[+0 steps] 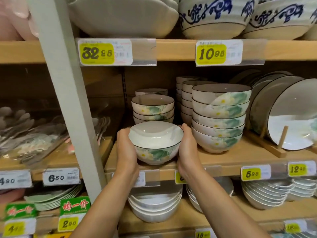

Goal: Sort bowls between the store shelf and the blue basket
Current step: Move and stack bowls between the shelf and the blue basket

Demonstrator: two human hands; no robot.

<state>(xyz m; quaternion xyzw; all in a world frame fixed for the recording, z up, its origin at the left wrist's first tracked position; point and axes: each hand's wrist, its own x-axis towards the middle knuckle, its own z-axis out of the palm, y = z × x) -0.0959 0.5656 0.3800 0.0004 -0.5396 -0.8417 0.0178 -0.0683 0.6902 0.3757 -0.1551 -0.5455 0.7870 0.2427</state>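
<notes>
Step in hand: both hands cup one floral bowl (155, 143) at the near edge of the middle shelf (231, 157); whether it's arriving or leaving, I can't tell.
Left hand (127, 152): palm flat on the bowl's left wall, fingers (122, 133) wrapped round the far side, grasping the bowl.
Right hand (187, 148): mirrors it on the right wall, fingers (185, 127) curled over the rim, grasping the bowl too.
Bowl's place: foot looks to be on or just above the shelf board, in front of the short stack (152, 108) and just left of the tall stack (219, 117).
Doing it well: keep the bowl level, keep the right knuckles off the tall stack, and move straight toward or away from the edge — glazed ceramic is probably slippery, so two palms is the right call.
Count, held: one bowl.
Count, short stack: four rims showing, with another bowl partly hidden behind.
Count, tall stack: six bowls in the front column; more columns behind, too hidden to count.
Plates in rack (281, 114): several standing on edge at far right, number unclear.
Blue basket: not in view.
</notes>
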